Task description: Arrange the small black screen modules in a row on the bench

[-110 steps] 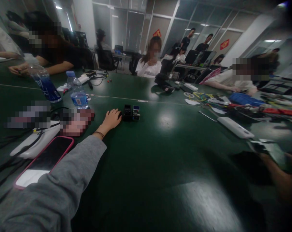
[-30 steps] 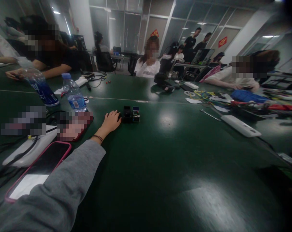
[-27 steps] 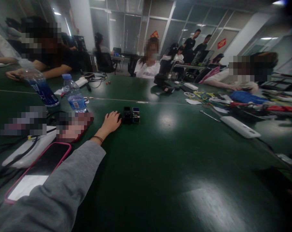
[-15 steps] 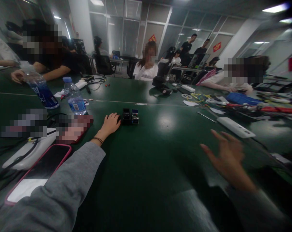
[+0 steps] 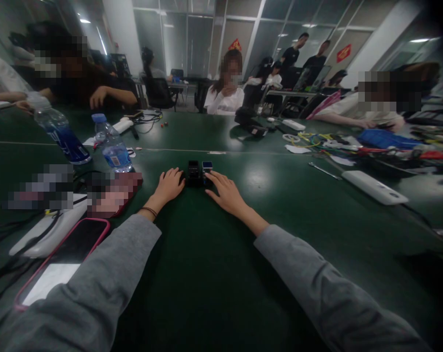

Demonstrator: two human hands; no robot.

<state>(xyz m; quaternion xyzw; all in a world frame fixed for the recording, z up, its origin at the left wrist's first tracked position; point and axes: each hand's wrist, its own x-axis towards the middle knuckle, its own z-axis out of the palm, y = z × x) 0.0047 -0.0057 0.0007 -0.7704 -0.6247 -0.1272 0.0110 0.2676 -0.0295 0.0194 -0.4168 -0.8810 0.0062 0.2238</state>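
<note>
Two small devices stand side by side in the middle of the green table: a black boxy one and, at its right, a smaller one with a pale-framed dark top. My left hand lies low on the table, fingers outstretched, its tips close against the left side of the black device. From the right, my right hand reaches the smaller device, fingertips over its near right side and thumb apart. Neither hand visibly grasps anything. My right fingers partly hide the smaller device.
Two plastic bottles, one large and one small, stand at left. A pink-edged phone lies by my left sleeve. On the right are a white power strip, a wrench and tangled cables. Several people sit around.
My right hand has swung left and forward from the right side of the table to the smaller device. My left hand stays beside the black device. The view has shifted slightly.
</note>
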